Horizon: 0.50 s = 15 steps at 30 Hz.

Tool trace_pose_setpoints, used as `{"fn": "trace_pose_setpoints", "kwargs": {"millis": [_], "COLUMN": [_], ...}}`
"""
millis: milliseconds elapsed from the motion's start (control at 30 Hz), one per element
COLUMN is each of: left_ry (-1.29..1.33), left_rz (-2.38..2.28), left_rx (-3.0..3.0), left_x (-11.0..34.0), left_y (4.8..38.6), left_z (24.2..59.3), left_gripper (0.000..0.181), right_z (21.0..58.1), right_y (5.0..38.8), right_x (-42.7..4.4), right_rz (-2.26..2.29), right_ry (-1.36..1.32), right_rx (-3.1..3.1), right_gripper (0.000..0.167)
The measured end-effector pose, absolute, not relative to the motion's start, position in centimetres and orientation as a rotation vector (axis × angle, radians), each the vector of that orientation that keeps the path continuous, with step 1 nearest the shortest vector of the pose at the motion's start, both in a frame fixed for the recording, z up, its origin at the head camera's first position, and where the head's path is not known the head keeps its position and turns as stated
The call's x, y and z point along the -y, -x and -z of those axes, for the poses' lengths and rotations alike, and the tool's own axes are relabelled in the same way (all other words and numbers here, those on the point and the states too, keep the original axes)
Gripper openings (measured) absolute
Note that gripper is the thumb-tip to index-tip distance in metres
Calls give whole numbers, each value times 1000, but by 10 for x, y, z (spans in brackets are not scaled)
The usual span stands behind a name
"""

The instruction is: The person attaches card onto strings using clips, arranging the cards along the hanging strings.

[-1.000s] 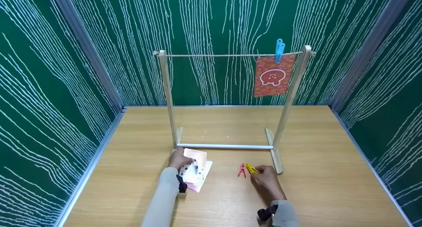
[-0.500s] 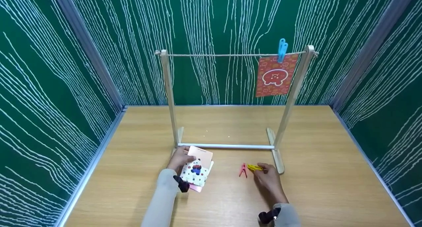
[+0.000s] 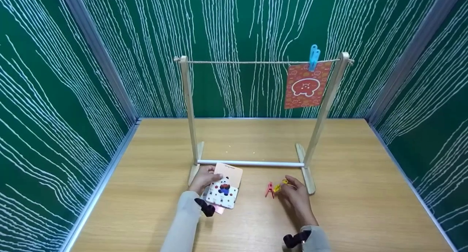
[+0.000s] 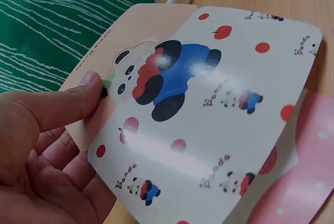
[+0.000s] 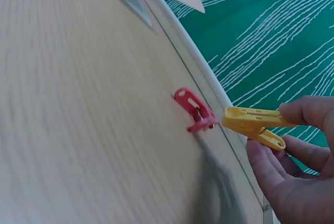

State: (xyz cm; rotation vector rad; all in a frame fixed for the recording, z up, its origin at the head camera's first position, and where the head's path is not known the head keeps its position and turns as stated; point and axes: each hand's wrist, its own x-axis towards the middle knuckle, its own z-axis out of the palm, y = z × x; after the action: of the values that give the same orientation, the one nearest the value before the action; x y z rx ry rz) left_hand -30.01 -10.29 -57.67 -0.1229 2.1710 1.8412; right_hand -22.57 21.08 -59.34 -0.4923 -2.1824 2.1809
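Observation:
My left hand (image 3: 204, 178) pinches a panda card (image 3: 223, 191), peach above and dotted white below. In the left wrist view the thumb (image 4: 88, 85) presses its face, with the fingers behind. A pink card (image 4: 305, 161) shows partly beneath; whether it is also held I cannot tell. A yellow clothespin (image 5: 253, 122) sits between the thumb and fingers of my right hand (image 3: 295, 193), held by its handles. Just left of it a red clothespin (image 3: 270, 190) stands on the table.
Behind the hands stands a wooden rack (image 3: 326, 111) with a white bottom bar (image 3: 252, 164). A red card (image 3: 307, 93) hangs from its rope (image 3: 237, 62) by a blue clothespin (image 3: 314, 58), near the right post. Green walls (image 3: 252, 21) enclose the table (image 3: 164, 142).
The panda card has shifted right with my left hand. My right hand has turned the yellow clothespin, which now points down and left towards the red one.

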Motion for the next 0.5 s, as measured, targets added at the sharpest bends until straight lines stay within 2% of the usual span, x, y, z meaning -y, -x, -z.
{"fn": "trace_pose_setpoints", "kwargs": {"millis": [367,500], "left_ry": [224,233], "left_rz": [-1818,-1817], "left_rx": [-2220,-2251], "left_x": [82,74], "left_y": [303,307], "left_z": [566,556], "left_gripper": [32,30], "right_z": [578,570], "right_y": [234,238], "right_x": [-202,-199], "right_rz": [-2125,-2026], "right_ry": [460,440], "right_rx": [2228,2294], "right_gripper": [46,47]}}
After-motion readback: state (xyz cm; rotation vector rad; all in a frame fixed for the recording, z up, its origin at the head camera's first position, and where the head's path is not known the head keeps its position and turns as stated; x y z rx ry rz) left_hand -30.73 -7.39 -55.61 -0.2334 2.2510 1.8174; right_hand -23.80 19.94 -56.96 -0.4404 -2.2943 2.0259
